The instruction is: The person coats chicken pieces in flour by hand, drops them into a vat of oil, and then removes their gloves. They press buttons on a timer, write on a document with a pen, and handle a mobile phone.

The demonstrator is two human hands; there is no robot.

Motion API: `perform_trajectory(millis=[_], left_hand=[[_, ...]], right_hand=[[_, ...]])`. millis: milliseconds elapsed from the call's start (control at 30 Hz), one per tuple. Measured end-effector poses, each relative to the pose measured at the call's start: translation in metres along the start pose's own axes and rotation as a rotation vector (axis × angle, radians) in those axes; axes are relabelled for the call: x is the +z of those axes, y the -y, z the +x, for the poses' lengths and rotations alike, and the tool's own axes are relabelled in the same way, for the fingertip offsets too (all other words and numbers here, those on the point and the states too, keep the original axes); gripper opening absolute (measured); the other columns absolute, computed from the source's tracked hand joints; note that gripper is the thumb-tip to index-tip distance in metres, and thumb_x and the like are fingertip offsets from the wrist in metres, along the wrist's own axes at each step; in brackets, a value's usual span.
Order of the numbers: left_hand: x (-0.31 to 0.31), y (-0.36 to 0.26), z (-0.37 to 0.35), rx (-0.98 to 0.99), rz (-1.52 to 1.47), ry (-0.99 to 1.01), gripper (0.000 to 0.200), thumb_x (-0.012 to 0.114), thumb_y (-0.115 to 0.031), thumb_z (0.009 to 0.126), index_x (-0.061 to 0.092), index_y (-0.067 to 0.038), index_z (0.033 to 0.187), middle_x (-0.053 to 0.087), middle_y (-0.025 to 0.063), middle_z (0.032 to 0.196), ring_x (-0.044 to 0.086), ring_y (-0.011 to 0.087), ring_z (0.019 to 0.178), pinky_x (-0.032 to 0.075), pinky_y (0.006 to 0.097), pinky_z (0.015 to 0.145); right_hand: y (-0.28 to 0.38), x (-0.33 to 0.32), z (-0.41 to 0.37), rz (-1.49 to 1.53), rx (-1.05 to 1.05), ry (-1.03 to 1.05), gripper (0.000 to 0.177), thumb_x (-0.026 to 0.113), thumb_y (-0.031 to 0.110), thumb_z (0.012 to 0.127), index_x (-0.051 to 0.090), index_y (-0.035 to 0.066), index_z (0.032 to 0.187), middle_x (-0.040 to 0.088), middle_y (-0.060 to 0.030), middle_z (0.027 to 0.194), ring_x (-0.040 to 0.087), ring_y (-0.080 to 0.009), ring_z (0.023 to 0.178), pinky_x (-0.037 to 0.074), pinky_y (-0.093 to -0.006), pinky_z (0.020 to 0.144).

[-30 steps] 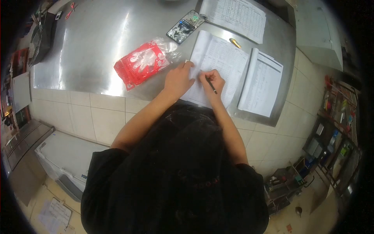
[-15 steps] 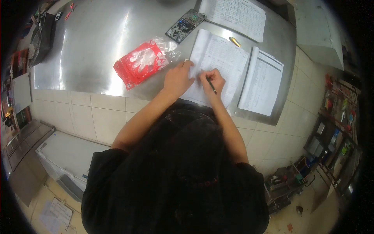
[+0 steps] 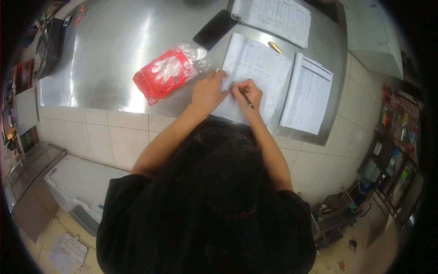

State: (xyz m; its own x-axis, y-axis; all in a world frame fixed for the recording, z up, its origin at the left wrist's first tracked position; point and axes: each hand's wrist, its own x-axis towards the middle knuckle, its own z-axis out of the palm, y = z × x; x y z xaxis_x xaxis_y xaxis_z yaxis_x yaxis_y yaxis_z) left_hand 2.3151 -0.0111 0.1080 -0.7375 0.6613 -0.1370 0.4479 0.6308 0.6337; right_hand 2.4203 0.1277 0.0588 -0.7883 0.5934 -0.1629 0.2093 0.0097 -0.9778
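My right hand (image 3: 248, 94) is closed round a dark pencil (image 3: 248, 100) with a pale band near its upper end. Its writing tip, hidden by my fingers, points at the printed sheets (image 3: 264, 66), a stack with its left side folded over. Flat on the left edge of this stack rests my left hand (image 3: 210, 92), thumb apart from the fingers. A small pale thing, too small to name, shows at its fingertips. Just left of that hand lies a red and clear plastic packet (image 3: 164, 75) with a hand-shaped print.
A dark-screened phone (image 3: 215, 29) lies beyond the packet. More printed sheets (image 3: 278, 20) are at the back, and another stack (image 3: 308, 96) sits to the right. A small yellow object (image 3: 275, 47) rests by the sheets. Orange-handled scissors (image 3: 80, 15) lie far left on the metal table (image 3: 109, 59).
The phone's screen has gone from lit to dark. My right hand has shifted very slightly left with the pencil. My left hand stays in place.
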Motion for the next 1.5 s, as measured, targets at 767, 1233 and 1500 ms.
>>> perform_trajectory(millis=[767,1233,1500], left_hand=[[-0.027,0.008,-0.022,0.027,-0.096,0.041,0.025,0.076,-0.024,0.09,0.075,-0.007,0.108,0.075,0.0162,0.093,0.071,0.0366,0.089,0.056,0.0468,0.08],[-0.085,0.109,-0.146,-0.232,-0.015,0.213,0.051,0.07,-0.045,0.097,0.073,0.001,0.073,0.065,0.0145,0.063,0.065,0.0205,0.06,0.049,0.0385,0.063],[-0.057,0.127,-0.211,-0.276,0.139,0.385,0.051,0.067,-0.043,0.098,0.075,0.0,0.072,0.07,0.0144,0.066,0.069,0.0248,0.065,0.052,0.0386,0.067]], right_hand=[[0.021,-0.066,-0.015,0.006,0.009,-0.296,0.01,0.071,0.01,0.098,0.063,0.004,0.1,0.066,-0.0025,0.078,0.058,-0.0073,0.068,0.046,-0.0251,0.061],[0.047,-0.031,-0.052,-0.694,-0.341,0.181,0.036,0.064,-0.001,0.089,0.069,0.012,0.122,0.063,-0.0099,0.108,0.066,-0.0318,0.099,0.056,-0.0427,0.08],[0.026,-0.016,-0.064,-0.837,-0.344,0.18,0.051,0.061,-0.003,0.086,0.063,0.012,0.134,0.06,-0.0138,0.113,0.062,-0.0343,0.103,0.055,-0.0433,0.084]])
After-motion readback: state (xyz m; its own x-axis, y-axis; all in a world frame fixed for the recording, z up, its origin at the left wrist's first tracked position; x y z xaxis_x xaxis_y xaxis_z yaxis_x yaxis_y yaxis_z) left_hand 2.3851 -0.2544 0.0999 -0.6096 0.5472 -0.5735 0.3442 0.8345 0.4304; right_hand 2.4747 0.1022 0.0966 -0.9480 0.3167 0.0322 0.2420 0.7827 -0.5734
